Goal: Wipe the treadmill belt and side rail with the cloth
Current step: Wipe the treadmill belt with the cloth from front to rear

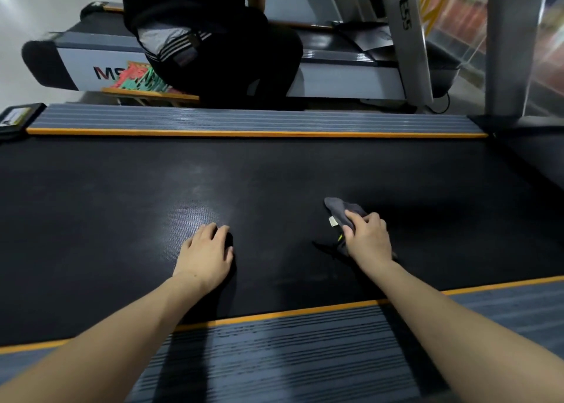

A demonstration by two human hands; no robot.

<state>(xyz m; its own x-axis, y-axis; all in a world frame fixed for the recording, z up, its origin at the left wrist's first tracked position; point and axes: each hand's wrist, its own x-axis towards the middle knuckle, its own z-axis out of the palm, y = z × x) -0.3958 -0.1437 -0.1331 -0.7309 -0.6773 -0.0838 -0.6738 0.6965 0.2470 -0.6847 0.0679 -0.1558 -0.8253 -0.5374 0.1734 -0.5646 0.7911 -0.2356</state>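
A black treadmill belt (122, 219) stretches wide in front of me, finely textured, with a pale dusty sheen near its middle. It runs between two grey ribbed side rails, each edged in an orange strip: the near rail (290, 357) under my forearms and the far rail (244, 119) across the belt. My left hand (207, 256) rests directly on the belt, fingers curled under and holding nothing. My right hand (369, 238) presses a crumpled grey cloth (341, 209) onto the belt, fingers curled over it; a small pale tag shows at the cloth's edge.
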